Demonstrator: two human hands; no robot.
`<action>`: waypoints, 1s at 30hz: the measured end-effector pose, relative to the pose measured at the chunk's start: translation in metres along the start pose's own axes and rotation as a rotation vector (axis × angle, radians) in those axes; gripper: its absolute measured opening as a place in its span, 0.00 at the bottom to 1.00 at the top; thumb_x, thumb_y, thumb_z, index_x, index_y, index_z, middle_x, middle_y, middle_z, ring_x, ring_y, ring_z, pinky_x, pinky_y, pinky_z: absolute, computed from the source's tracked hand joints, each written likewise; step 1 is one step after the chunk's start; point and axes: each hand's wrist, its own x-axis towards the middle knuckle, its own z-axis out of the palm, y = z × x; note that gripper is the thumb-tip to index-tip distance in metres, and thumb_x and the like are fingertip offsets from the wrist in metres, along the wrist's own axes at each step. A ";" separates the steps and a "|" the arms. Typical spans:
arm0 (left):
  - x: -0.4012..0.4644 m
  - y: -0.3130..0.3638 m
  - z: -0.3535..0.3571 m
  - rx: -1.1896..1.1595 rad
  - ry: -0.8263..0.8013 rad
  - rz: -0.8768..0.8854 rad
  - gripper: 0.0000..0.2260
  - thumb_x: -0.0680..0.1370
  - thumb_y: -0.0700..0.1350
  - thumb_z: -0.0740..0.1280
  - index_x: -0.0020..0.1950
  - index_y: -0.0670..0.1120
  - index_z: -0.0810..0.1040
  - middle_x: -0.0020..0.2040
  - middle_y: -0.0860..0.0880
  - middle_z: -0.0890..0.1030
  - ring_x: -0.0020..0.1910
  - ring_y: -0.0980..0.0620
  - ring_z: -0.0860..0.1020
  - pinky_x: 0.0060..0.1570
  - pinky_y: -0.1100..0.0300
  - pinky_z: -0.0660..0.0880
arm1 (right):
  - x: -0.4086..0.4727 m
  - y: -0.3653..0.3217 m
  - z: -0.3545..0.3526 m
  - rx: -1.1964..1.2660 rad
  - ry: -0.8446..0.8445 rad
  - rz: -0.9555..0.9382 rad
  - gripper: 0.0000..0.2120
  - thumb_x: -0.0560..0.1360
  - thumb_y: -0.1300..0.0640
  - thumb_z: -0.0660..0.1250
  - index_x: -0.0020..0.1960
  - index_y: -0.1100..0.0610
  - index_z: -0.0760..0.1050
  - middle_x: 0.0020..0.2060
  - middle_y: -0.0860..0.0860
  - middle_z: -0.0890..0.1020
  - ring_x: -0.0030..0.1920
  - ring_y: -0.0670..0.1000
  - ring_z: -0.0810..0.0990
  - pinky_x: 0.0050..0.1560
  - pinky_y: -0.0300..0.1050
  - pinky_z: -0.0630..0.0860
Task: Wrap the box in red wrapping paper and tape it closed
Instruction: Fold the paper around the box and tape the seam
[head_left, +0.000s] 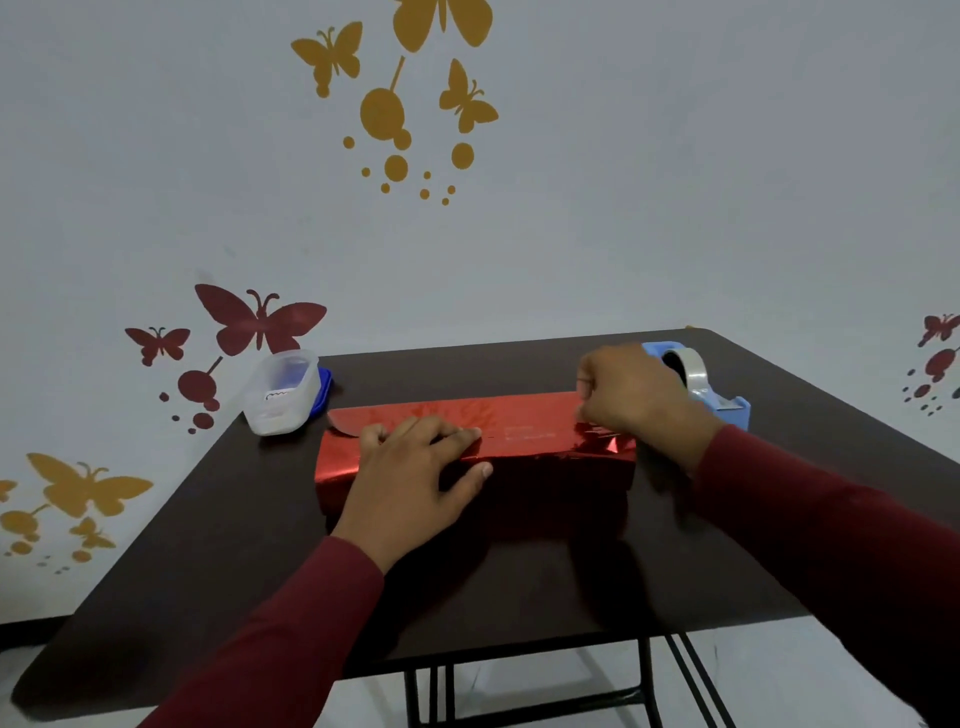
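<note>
A long box covered in shiny red wrapping paper (524, 441) lies across the middle of the dark table (519, 587). My left hand (415, 467) rests flat on the box's top near its left half, fingers straight, thumb down the front face. My right hand (634, 400) is at the box's right end with its fingers curled, pinching the crumpled paper there. A strip of clear tape shows on the top seam between the hands. The box itself is hidden under the paper.
A blue tape dispenser (711, 387) with a clear tape roll stands just behind my right hand. A clear plastic container (283, 392) with a blue lid sits at the table's back left corner. The wall with butterfly stickers is close behind.
</note>
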 end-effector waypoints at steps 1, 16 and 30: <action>0.001 -0.001 -0.001 -0.009 -0.004 -0.006 0.25 0.79 0.69 0.57 0.72 0.61 0.75 0.62 0.62 0.76 0.64 0.58 0.72 0.62 0.50 0.62 | -0.003 0.010 -0.005 0.051 0.017 0.007 0.05 0.71 0.58 0.75 0.39 0.52 0.80 0.38 0.47 0.83 0.43 0.49 0.82 0.43 0.43 0.79; 0.127 0.151 0.019 -0.234 -0.147 0.336 0.41 0.69 0.68 0.73 0.79 0.58 0.66 0.75 0.58 0.67 0.74 0.54 0.65 0.70 0.50 0.58 | -0.023 0.140 -0.031 0.950 -0.187 0.723 0.18 0.77 0.46 0.75 0.58 0.58 0.78 0.55 0.57 0.79 0.57 0.64 0.81 0.39 0.55 0.82; 0.206 0.155 0.058 -0.273 -0.601 0.334 0.65 0.52 0.68 0.83 0.82 0.63 0.50 0.82 0.64 0.53 0.80 0.53 0.61 0.74 0.42 0.67 | -0.010 0.127 -0.031 1.322 -0.224 0.776 0.10 0.83 0.58 0.66 0.61 0.62 0.78 0.66 0.55 0.73 0.71 0.63 0.68 0.47 0.77 0.75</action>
